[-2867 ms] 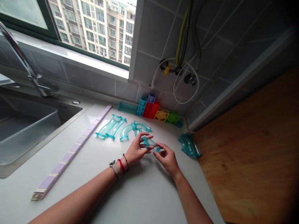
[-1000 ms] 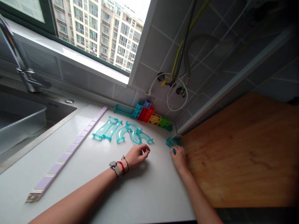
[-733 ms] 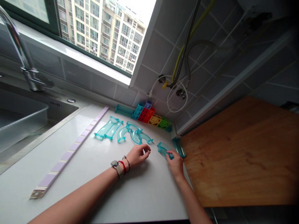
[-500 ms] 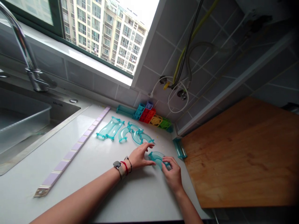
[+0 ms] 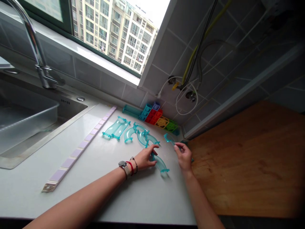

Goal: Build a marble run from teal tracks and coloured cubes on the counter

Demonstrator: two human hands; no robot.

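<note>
Thumb and fingers of the left hand [image 5: 144, 158] are clamped on one end of a curved piece [image 5: 160, 163], whose arc sweeps out toward the wearer's right above the pale counter [image 5: 95, 190]; whether its free end touches the surface I cannot tell. It is clear teal plastic, thin and glossy, with a darker, bar-like connector across the free end. The right hand [image 5: 184, 156] has thumb and fingertips together on a second curved piece [image 5: 168, 139] of the same teal, its far end tipped up and its near part hidden by the fingers. That makes two pieces held, one per hand. Just beyond the left hand, what look like four more arcs form a loose, overlapping cluster [image 5: 142, 139]; left of it lie two wavy straight pieces [image 5: 113, 128] side by side. Against the wall sit blocks in five colours: blue [image 5: 145, 112], purple [image 5: 156, 106], red [image 5: 153, 116], yellow [image 5: 162, 121] and green [image 5: 171, 126], with flat teal lengths [image 5: 132, 110] at their left, too small to count. One lilac-and-white strip [image 5: 81, 149] crosses the counter beside one sink [image 5: 73, 111]. On the left wrist are one watch [image 5: 123, 164] and two bracelets [image 5: 130, 168].
</note>
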